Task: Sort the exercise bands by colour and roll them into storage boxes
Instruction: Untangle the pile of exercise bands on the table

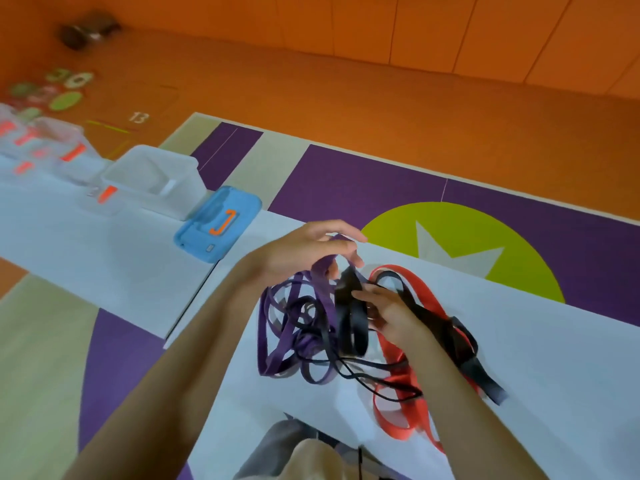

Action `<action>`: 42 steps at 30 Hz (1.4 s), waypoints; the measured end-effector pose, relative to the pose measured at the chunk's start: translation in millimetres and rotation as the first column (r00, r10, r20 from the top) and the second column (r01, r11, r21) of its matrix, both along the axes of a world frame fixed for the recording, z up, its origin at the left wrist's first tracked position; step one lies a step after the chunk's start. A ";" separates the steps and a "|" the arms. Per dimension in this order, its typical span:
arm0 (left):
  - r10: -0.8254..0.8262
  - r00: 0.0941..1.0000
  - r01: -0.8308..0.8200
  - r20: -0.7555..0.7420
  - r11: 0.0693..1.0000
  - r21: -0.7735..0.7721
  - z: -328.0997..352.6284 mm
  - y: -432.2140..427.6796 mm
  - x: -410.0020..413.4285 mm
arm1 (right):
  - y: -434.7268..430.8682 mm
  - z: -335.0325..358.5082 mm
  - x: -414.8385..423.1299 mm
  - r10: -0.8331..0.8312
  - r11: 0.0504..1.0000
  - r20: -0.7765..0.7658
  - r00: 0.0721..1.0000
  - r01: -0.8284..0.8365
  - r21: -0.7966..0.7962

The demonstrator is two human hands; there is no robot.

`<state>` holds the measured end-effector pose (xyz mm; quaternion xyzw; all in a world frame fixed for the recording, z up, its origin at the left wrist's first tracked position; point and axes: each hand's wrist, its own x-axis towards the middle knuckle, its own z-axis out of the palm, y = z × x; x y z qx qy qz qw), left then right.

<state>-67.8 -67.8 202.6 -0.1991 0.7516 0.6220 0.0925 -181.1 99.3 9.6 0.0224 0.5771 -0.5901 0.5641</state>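
Observation:
A tangled heap of exercise bands lies on the white table [519,341]: purple bands [277,344] on the left, black bands [353,323] in the middle, red bands [394,414] on the right. My left hand [301,251] holds a purple band lifted above the heap, fingers curled round it. My right hand [388,310] grips a wide black band just right of it. The two hands are close together over the pile.
A clear storage box [156,181] stands at the table's far left, with a blue lid [218,223] beside it. More clear boxes [52,143] with orange labels stand further left. The floor is orange with purple and green markings.

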 end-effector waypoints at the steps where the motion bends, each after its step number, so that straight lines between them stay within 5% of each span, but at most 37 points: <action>1: 0.004 1.000 -0.004 0.007 1.000 0.002 -0.7 -0.6 3.8 | -11.5 -2.6 6.4 -0.043 0.999 0.045 0.998 0.042 0.017; 9: -0.097 0.989 0.077 0.115 0.983 0.164 -6.3 -42.8 46.2 | -73.3 -42.7 21.5 -0.483 0.875 0.152 0.862 0.481 0.055; 12: -0.152 0.977 0.120 0.150 0.972 0.204 -9.0 -57.1 50.6 | -80.4 -44.6 22.6 -0.508 0.861 0.088 0.857 0.504 0.065; 17: -0.088 0.984 0.068 0.154 0.989 0.130 -23.2 -89.4 48.1 | -61.2 -49.2 24.1 -0.162 0.882 -0.290 0.943 0.271 0.386; 20: -0.088 0.979 0.075 0.182 0.994 0.077 -38.5 -109.8 48.3 | -46.3 -41.3 18.8 0.087 0.774 -0.540 0.837 0.284 0.565; 24: -0.042 0.974 0.041 0.224 0.999 0.009 -63.5 -128.5 53.7 | -75.0 -26.6 7.6 0.090 0.853 -0.752 0.653 0.340 0.397; 27: -0.134 0.944 0.176 0.301 0.977 -0.117 -77.7 -143.2 64.1 | -117.2 -32.5 1.5 0.272 0.898 -0.734 0.622 0.110 0.426; 30: -0.244 0.911 0.303 0.332 0.943 -0.137 -83.0 -150.4 75.9 | -151.6 -51.0 -4.9 0.447 0.847 -0.621 0.644 -0.081 0.525; 33: -0.341 0.892 0.376 0.298 0.924 -0.068 -90.7 -155.7 86.2 | -178.4 -58.3 -9.4 0.621 0.693 -0.489 0.612 -0.139 0.707; 37: -0.385 0.891 0.388 0.241 0.921 0.036 -102.5 -166.9 95.6 | -199.4 -47.8 0.5 0.889 0.389 -0.312 0.335 -0.196 0.900; 42: -0.406 0.900 0.397 0.157 0.914 0.086 -108.5 -178.4 95.9 | -203.9 -60.8 20.3 0.906 0.345 -0.266 0.329 -0.212 0.914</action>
